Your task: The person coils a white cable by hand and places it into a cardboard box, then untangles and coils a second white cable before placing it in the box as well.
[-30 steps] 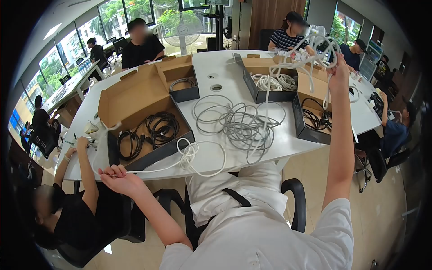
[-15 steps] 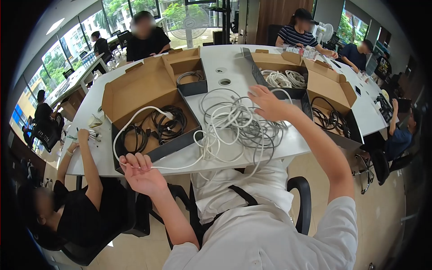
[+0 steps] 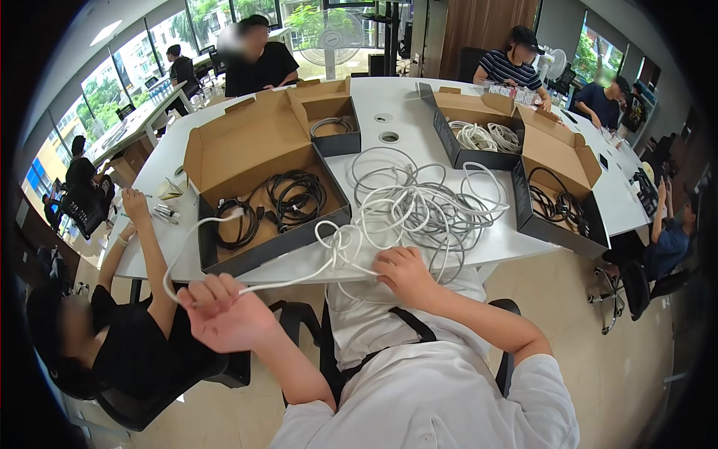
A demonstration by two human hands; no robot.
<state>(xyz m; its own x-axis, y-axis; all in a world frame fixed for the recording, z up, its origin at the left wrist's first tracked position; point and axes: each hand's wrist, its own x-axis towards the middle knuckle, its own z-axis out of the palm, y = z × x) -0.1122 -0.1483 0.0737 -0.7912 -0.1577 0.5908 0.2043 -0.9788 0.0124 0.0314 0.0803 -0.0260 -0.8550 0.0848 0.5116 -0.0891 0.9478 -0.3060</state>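
My left hand (image 3: 224, 313) is closed around a white cable (image 3: 295, 282) left of the table's front edge. The cable's plug end arcs up over the box of black cables (image 3: 295, 196), and its other side runs to loose loops by the tangle. At the front edge my right hand (image 3: 407, 278) has curled fingers on a white strand at the near side of the pile; part of the grip is hidden. White and grey cables lie in a loose tangle (image 3: 449, 217) on the table, some strands hanging over the edge.
An open cardboard box (image 3: 336, 144) holding a grey cable stands behind the left box. To the right are a box of white cables (image 3: 490, 138) and another of black cables (image 3: 557, 198). A person (image 3: 142, 314) sits close on my left; others sit around the table.
My right hand has come from the far side of the tangle down to the table's front edge. My left hand has dropped slightly left, drawing the cable's plug end with it.
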